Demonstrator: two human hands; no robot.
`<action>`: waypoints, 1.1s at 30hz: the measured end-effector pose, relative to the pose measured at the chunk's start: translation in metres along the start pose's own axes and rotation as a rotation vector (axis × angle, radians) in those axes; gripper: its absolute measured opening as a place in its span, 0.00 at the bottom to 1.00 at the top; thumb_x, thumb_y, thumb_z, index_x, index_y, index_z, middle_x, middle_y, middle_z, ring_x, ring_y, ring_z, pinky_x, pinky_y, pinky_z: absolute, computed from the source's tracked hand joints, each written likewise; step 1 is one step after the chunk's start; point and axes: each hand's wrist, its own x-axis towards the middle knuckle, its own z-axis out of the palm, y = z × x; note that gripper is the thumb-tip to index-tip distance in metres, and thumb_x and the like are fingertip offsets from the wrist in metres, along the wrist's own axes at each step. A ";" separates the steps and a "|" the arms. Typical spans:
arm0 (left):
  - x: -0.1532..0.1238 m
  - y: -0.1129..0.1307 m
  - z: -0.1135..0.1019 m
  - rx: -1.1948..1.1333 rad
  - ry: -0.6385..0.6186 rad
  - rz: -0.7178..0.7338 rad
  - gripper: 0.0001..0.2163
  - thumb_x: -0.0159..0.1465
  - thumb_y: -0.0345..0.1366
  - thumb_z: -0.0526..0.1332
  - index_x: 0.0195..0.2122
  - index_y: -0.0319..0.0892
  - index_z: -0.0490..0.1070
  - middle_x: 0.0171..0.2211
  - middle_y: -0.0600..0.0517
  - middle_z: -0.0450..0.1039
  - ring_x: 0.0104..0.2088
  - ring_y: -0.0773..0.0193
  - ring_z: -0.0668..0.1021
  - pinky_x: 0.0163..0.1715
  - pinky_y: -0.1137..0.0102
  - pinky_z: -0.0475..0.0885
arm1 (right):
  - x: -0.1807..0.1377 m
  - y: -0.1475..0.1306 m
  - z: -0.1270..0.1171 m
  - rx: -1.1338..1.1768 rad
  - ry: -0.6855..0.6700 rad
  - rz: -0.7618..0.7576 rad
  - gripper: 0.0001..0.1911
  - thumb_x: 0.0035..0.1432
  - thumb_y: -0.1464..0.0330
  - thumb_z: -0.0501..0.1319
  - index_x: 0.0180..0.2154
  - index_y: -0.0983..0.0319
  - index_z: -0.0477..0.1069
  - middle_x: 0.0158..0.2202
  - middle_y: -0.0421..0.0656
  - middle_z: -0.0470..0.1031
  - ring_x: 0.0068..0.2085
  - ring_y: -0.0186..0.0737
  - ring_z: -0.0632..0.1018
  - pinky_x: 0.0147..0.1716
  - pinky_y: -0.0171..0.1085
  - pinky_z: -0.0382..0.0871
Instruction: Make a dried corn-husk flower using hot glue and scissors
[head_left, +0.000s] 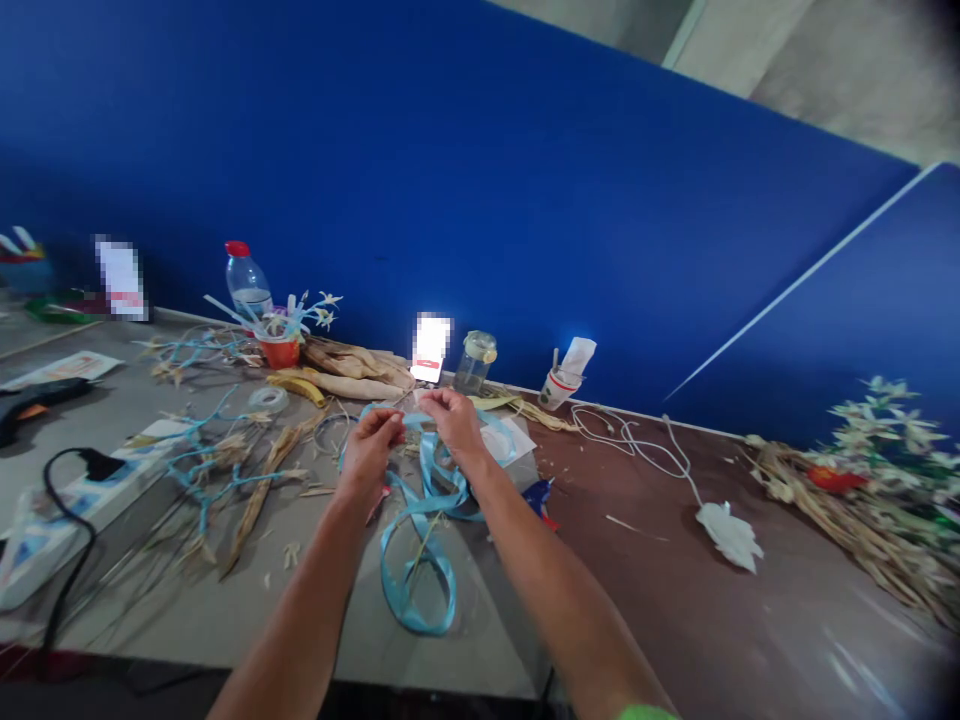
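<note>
My left hand [373, 447] and my right hand [452, 422] are raised close together over the middle of the table, both with fingertips pinched. A light blue ribbon [442, 475] runs by the left fingertips, and that hand appears to grip it. From there it hangs in loose curls, one large loop lying on the table below. At the tips of my right fingers is something small and pale, too blurred to name. Left of my hands lie blue-wrapped branching stems [202, 475] with dry, pale flower-like tips.
A power strip [105, 510] with a black cord lies at left. Along the blue partition [450, 180] stand a bottle [247, 280], red cup [281, 352], lit phone [431, 345], jar [476, 362] and white cup [561, 388]. Dried husks [352, 365] lie behind; white cable [637, 440] and flowers [892, 430] at right.
</note>
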 end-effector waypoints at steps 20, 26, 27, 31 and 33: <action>-0.025 -0.018 0.023 -0.130 -0.477 -0.377 0.12 0.47 0.31 0.70 0.34 0.38 0.76 0.21 0.55 0.69 0.21 0.73 0.70 0.23 0.76 0.66 | -0.056 0.018 -0.013 0.420 0.347 0.168 0.09 0.44 0.64 0.62 0.27 0.63 0.75 0.24 0.40 0.75 0.26 0.33 0.71 0.28 0.32 0.66; -0.026 -0.020 0.023 -0.124 -0.470 -0.386 0.10 0.47 0.31 0.71 0.32 0.37 0.77 0.22 0.54 0.70 0.22 0.74 0.70 0.23 0.78 0.65 | -0.060 0.016 -0.017 0.551 0.348 0.190 0.08 0.43 0.65 0.63 0.26 0.64 0.74 0.23 0.39 0.74 0.26 0.33 0.71 0.28 0.32 0.65; -0.026 -0.020 0.023 -0.123 -0.458 -0.387 0.10 0.47 0.31 0.71 0.31 0.37 0.77 0.22 0.54 0.70 0.22 0.74 0.70 0.23 0.78 0.65 | -0.060 0.016 -0.017 0.561 0.344 0.190 0.08 0.43 0.65 0.63 0.25 0.64 0.73 0.23 0.39 0.73 0.26 0.32 0.71 0.28 0.32 0.65; -0.026 -0.021 0.022 -0.090 -0.424 -0.374 0.10 0.47 0.32 0.71 0.31 0.37 0.77 0.23 0.53 0.71 0.22 0.73 0.70 0.23 0.77 0.65 | -0.060 0.019 -0.015 0.594 0.330 0.195 0.10 0.43 0.63 0.63 0.26 0.63 0.73 0.23 0.39 0.73 0.25 0.33 0.71 0.26 0.33 0.65; -0.026 -0.021 0.022 -0.065 -0.407 -0.364 0.10 0.46 0.32 0.71 0.30 0.37 0.77 0.22 0.53 0.71 0.22 0.73 0.70 0.22 0.77 0.65 | -0.060 0.021 -0.016 0.599 0.340 0.187 0.10 0.43 0.63 0.63 0.26 0.63 0.73 0.23 0.39 0.73 0.26 0.33 0.71 0.27 0.33 0.66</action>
